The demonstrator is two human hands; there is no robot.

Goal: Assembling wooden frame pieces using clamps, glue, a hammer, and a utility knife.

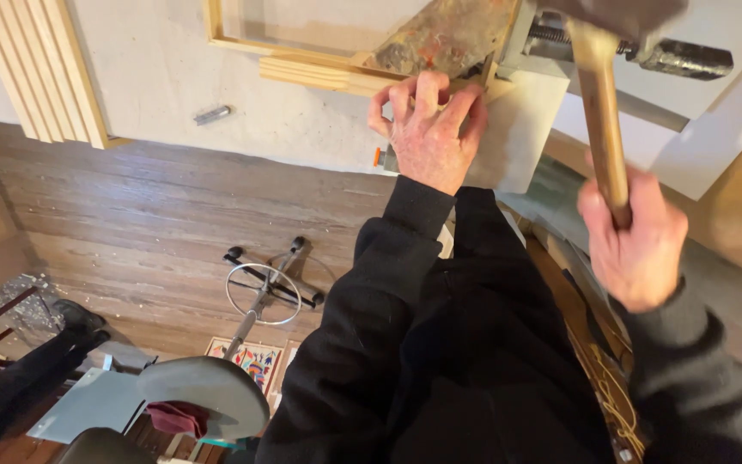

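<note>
A worn wooden floor [156, 223] is stretching below the pale table [173, 77], scattered with light shavings. A stool [208, 391] with a round grey seat is standing on it, a colourful patterned tile [251, 359] lying beside its chrome footring [264, 294].

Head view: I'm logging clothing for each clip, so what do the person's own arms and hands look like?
Both arms are in long black sleeves of soft, thick fabric, loose and creased, each ending in a snug cuff at the wrist. The left hand and right hand are bare: no gloves. No ring, watch or marking shows.
</note>
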